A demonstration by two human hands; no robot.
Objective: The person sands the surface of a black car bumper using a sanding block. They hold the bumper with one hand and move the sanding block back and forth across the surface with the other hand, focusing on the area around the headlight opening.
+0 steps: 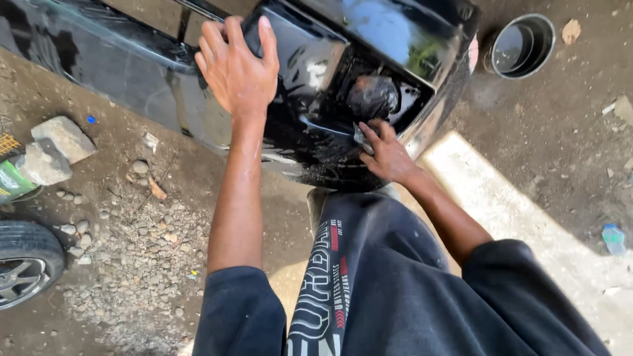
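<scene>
A glossy black car bumper (310, 99) is seen lying on the dirt ground (547, 151), right in front of the person's knees. The left hand (237, 69) is laid flat on the upper edge of the bumper, with the fingers spread and bent over the rim, so the part is gripped and pressed down. The right hand (386, 155) is placed lower, at the dark recess of the bumper, and its fingers are closed on a small grey piece of sandpaper (362, 138), which is pressed against the wet black surface. Water drops and streaks are visible around this place.

A round metal bowl (522, 45) is set on the ground beyond the bumper, near its right end. On the left side, grey stones (56, 148) and a car wheel (26, 264) are seen, well apart from the hands. A small plastic bottle (613, 238) is lying at the right edge.
</scene>
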